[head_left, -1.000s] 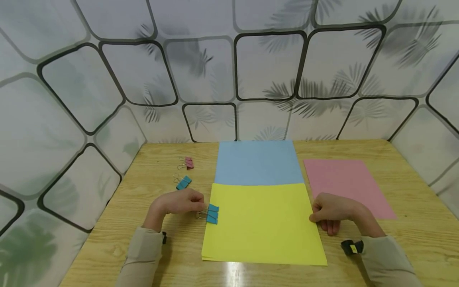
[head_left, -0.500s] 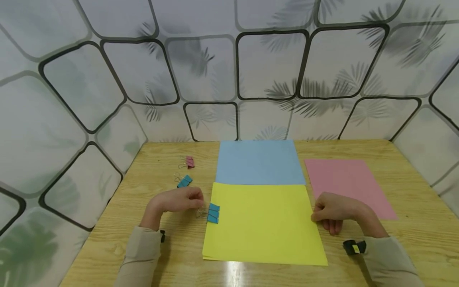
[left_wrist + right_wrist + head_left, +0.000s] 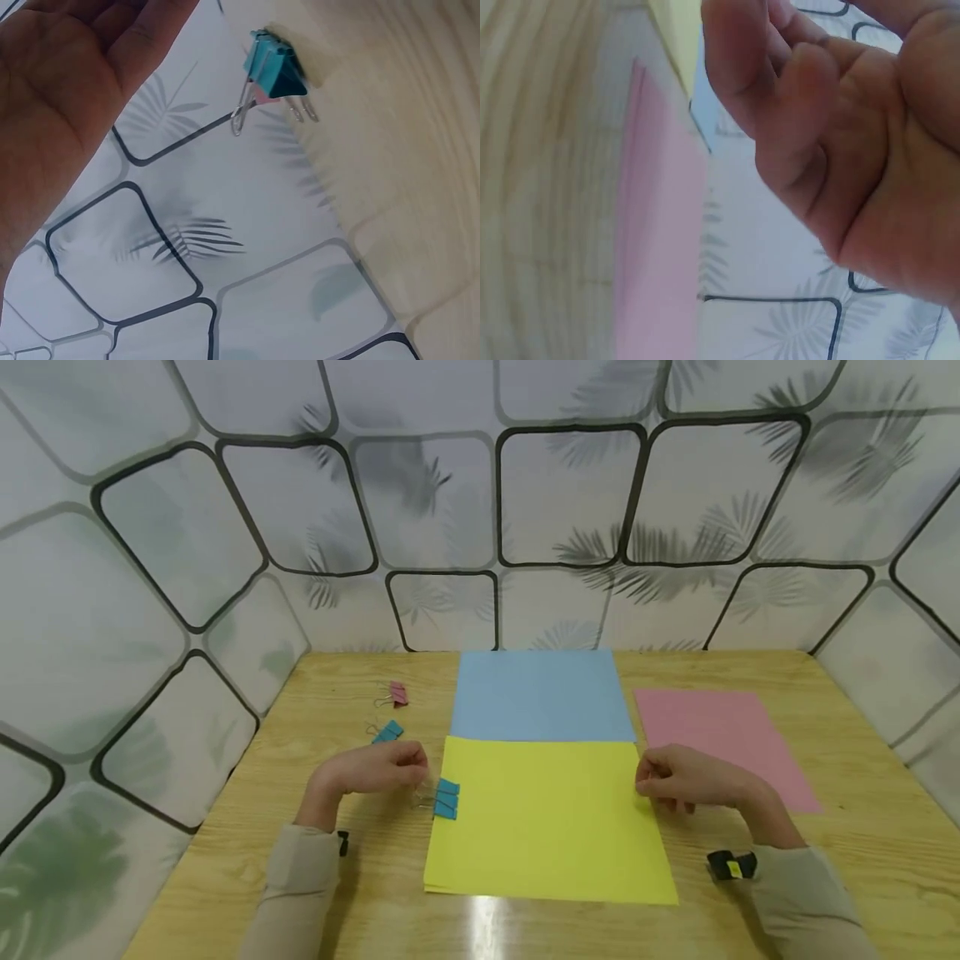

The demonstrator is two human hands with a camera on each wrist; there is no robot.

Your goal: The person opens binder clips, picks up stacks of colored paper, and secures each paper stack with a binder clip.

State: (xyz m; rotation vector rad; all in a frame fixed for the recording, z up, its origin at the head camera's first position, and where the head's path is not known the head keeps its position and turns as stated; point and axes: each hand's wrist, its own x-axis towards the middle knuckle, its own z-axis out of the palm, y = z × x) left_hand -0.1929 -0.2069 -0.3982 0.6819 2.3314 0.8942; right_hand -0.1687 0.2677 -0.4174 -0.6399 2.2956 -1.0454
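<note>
A stack of yellow paper lies in front, a teal binder clip gripping its left edge with wire handles pointing left. My left hand hovers just behind those handles, fingers loosely bent and fingertips close to the wire. My right hand is raised at the paper's right edge, its fingers loosely curled. In the right wrist view that hand shows nothing between its visible fingers. The left wrist view shows the palm of the left hand, with its fingertips cut off at the top.
Behind the yellow stack lies light blue paper, and pink paper is at the right. Another teal binder clip and a pink binder clip lie on the wooden table at the left. A patterned cloth backdrop surrounds it.
My right hand has let go of the yellow paper's right edge and lifted slightly up and left. My left hand has risen a little from the clip's handles. The view has shifted slightly.
</note>
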